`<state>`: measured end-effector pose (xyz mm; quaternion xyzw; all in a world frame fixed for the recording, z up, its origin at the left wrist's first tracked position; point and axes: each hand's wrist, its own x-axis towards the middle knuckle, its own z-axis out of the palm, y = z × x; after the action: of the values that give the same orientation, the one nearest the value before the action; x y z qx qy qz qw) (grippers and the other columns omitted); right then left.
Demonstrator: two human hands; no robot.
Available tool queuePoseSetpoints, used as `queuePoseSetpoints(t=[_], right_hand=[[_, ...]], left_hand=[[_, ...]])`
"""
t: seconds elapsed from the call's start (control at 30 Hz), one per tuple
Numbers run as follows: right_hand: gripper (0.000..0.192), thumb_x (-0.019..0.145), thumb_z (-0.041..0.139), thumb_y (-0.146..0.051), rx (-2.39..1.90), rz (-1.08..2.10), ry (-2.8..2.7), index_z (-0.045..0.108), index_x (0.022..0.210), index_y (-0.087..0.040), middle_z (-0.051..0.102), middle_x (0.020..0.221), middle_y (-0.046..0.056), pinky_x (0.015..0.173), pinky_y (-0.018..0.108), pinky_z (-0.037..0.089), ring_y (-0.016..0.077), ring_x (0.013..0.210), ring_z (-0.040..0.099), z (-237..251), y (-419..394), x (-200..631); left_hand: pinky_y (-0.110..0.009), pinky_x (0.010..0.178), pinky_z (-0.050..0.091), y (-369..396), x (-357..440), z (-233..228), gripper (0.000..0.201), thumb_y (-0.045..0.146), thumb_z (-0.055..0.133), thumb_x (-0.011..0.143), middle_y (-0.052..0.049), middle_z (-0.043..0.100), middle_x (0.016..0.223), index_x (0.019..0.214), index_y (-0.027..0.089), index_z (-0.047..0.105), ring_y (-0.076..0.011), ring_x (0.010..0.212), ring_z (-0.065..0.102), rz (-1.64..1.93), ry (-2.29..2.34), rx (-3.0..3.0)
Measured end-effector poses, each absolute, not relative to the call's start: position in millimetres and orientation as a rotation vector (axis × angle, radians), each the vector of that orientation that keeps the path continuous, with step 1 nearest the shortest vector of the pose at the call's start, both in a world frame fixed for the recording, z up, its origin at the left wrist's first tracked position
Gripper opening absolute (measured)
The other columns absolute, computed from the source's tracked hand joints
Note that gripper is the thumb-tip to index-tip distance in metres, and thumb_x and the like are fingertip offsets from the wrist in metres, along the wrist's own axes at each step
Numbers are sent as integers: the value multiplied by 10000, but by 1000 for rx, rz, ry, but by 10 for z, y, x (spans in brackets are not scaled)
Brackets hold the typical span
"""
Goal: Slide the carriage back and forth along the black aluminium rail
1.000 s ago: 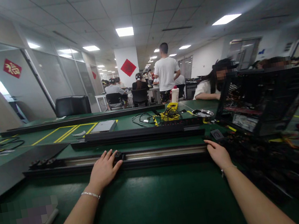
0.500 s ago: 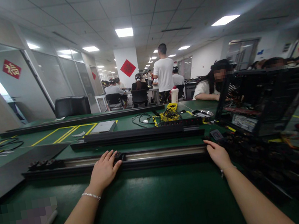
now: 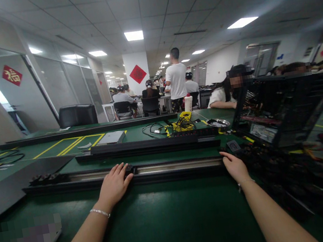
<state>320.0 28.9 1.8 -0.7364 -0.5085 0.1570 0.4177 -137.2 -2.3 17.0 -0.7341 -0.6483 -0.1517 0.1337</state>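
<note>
With twelve o'clock taken as straight ahead, a yellow basket [image 3: 185,114] is seen just past twelve on the table [image 3: 179,225], heaped with tangled black cables [image 3: 184,122]. Nearer one o'clock, a shiny bowl [image 3: 227,122] is placed; its small contents cannot be made out. At two o'clock, reddish boards and other parts are held inside an open black computer case [image 3: 295,109].

Across twelve o'clock, nearer than these, a long black rail [image 3: 178,165] is laid crosswise, with a dull silver strip set along its channel. Several dark blocks [image 3: 45,178] are seated at its ten o'clock end. A small black block [image 3: 130,169] is touched by the left hand [image 3: 114,183], its fingers extended; whether it is gripped cannot be told. The rail's one o'clock end is touched by the right hand [image 3: 235,166], partly curled, its grip hidden.
</note>
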Motion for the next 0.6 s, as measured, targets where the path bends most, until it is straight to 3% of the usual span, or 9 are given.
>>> queuePoseSetpoints(t=[0.27, 0.6], right_hand=[[497, 755, 381, -347, -1928, 427, -1271, 613, 1179, -229, 603, 556, -9, 494, 263, 338, 140, 452, 470, 73, 260, 3168], [491, 750, 401, -342, -1877, 419, -1277, 620, 1170, -210, 658, 673, 21, 554, 252, 367, 136, 527, 521, 20, 288, 3210]], left_hand=[[-410, 994, 370, -21, -1339, 161, 594, 536, 265, 874, -84, 481, 1356, 1300, 176, 468, -258, 1288, 363, -442, -1869, -2127], [-409, 993, 358, -29, -1259, 165, 602, 545, 258, 871, -81, 459, 1375, 1316, 187, 449, -278, 1298, 344, -392, -1886, -2115]])
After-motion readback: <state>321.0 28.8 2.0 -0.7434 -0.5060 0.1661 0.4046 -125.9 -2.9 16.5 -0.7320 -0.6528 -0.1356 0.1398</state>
